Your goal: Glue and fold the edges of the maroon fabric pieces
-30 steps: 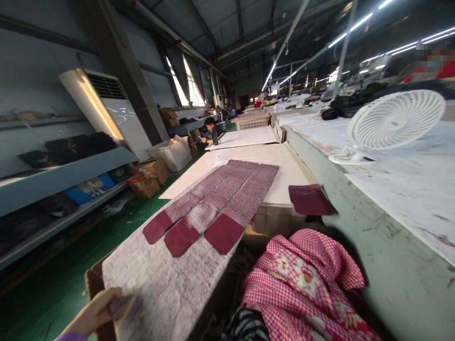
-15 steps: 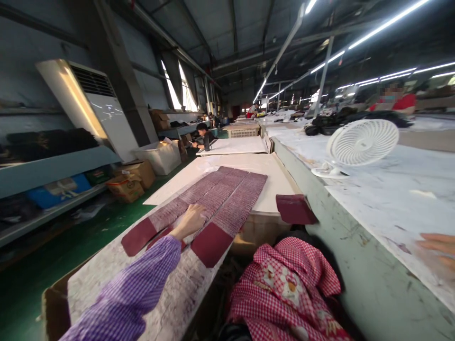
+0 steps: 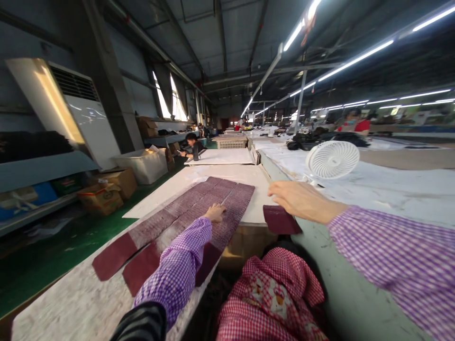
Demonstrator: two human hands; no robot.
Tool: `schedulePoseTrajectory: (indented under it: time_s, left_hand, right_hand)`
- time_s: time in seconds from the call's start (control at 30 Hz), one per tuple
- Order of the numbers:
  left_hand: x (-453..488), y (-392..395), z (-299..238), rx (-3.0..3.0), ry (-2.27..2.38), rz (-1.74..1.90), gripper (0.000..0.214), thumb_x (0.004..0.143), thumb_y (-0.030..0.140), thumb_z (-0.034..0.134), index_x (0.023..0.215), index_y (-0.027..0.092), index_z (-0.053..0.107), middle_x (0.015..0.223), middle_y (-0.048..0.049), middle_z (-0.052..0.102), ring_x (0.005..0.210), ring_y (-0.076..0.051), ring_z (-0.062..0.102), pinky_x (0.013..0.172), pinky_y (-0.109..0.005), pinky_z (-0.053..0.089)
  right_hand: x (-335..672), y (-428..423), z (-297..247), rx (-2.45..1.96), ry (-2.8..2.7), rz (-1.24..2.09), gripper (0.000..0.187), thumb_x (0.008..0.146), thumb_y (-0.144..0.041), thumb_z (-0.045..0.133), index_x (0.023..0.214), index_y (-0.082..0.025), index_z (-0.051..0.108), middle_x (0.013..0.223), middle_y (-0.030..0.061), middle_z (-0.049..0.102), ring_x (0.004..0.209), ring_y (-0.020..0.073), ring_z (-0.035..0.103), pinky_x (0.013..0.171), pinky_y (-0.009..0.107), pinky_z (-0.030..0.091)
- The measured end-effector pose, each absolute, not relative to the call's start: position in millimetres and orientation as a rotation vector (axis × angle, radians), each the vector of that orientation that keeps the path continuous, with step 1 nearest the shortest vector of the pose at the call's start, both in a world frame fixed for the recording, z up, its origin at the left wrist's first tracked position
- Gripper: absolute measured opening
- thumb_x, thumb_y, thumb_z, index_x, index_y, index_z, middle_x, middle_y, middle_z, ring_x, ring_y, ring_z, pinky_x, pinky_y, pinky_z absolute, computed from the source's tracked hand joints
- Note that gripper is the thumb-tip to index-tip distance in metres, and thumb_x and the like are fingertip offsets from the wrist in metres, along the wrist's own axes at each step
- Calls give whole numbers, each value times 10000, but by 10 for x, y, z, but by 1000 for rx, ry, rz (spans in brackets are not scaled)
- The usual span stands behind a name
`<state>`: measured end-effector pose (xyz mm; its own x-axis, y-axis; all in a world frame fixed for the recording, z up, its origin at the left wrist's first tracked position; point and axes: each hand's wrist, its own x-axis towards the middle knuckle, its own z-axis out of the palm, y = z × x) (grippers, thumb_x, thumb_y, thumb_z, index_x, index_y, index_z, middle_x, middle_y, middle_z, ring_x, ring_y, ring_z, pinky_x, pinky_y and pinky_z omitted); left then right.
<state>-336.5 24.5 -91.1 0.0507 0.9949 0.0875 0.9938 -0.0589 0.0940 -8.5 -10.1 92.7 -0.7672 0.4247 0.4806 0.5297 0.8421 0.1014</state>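
Observation:
Overlapping rows of thin maroon pieces (image 3: 201,206) lie fanned out on a pale board. Each row ends in a plain maroon face near me, and the edges look whitish. My left hand (image 3: 215,213) rests on the right-hand row, its fingers lying forward over the edges, and its sleeve hides part of the near ends. To the right, a small stack of maroon pieces (image 3: 280,220) sits at the board's corner by the bench. Just above that stack is my right hand (image 3: 296,198), its fingers extended and slightly bent; no piece shows in them.
A long bench (image 3: 391,199) with a white top runs along my right, carrying a white fan (image 3: 333,160) and a dark heap. Red checked cloth (image 3: 270,298) covers my lap. Cardboard boxes (image 3: 101,196) stand left, beyond the green floor. A person (image 3: 192,144) sits ahead.
My right hand has moved left from the white bench top to above the small maroon stack. Forward and right along the rows, my left hand has shifted. The view has turned slightly right.

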Motion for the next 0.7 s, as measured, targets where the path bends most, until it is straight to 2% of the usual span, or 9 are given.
schedulePoseTrajectory:
  time_s: [0.07, 0.17, 0.2, 0.3, 0.37, 0.47, 0.6, 0.7]
  left_hand:
    - [-3377, 245, -923, 2272, 2181, 184, 418, 732, 77, 531, 1143, 149, 551, 1112, -115, 536, 1069, -272, 437, 888, -380, 373]
    - [-3389, 204, -944, 2266, 2245, 197, 482, 710, 68, 517, 1175, 193, 511, 1146, -112, 506, 1096, -281, 416, 895, -408, 372]
    - [-3388, 180, -951, 2262, 2266, 208, 511, 704, 65, 509, 1195, 207, 489, 1159, -109, 495, 1104, -280, 409, 896, -414, 372]
    - [-3370, 84, -958, 2254, 2319, 254, 600, 694, 56, 477, 1266, 222, 405, 1170, -108, 476, 1120, -273, 393, 897, -422, 367]
    - [-3355, 15, -944, 2262, 2340, 290, 614, 685, 56, 469, 1272, 217, 391, 1157, -106, 476, 1121, -268, 389, 896, -415, 361]
    - [-3332, -80, -893, 2285, 2356, 344, 509, 682, 71, 469, 1169, 218, 472, 1115, -88, 488, 1107, -258, 395, 892, -397, 352]
    - [-3299, -209, -798, 2309, 2379, 414, 391, 697, 80, 453, 1062, 205, 518, 1083, -83, 496, 1080, -255, 403, 875, -391, 348]
    - [-3275, -342, -738, 2338, 2379, 468, 365, 716, 86, 437, 1053, 199, 517, 1079, -86, 496, 1059, -255, 409, 869, -385, 346]
  right_hand:
    - [-373, -8, 849, -734, -2678, -219, 201, 818, -190, 507, 923, -224, 675, 1007, 44, 661, 929, 202, 613, 843, 334, 446]
    - [-660, 108, 516, -800, -2646, 157, 220, 811, -191, 524, 972, -210, 672, 1043, 65, 652, 995, 216, 590, 887, 338, 418]
    - [-725, 135, 360, -851, -2589, 315, 230, 800, -187, 532, 982, -207, 672, 1032, 65, 658, 978, 210, 596, 886, 329, 416]
    - [-868, 198, -146, -934, -2538, 491, 304, 790, -172, 522, 1070, -198, 640, 1026, 52, 672, 891, 168, 629, 827, 276, 451]
    - [-941, 230, -439, -981, -2497, 554, 377, 790, -170, 522, 1161, -189, 586, 1114, 59, 646, 894, 151, 632, 814, 256, 462]
    - [-1052, 265, -714, -1030, -2420, 600, 489, 776, -169, 542, 1264, -173, 497, 1230, 85, 578, 991, 164, 599, 865, 278, 449]
    - [-1209, 287, -825, -1016, -2353, 584, 576, 739, -208, 599, 1298, -187, 462, 1301, 86, 509, 1137, 207, 497, 987, 337, 360]
    - [-1317, 305, -856, -1003, -2335, 569, 695, 690, -283, 665, 1333, -178, 422, 1335, 93, 473, 1177, 234, 446, 1006, 344, 332]
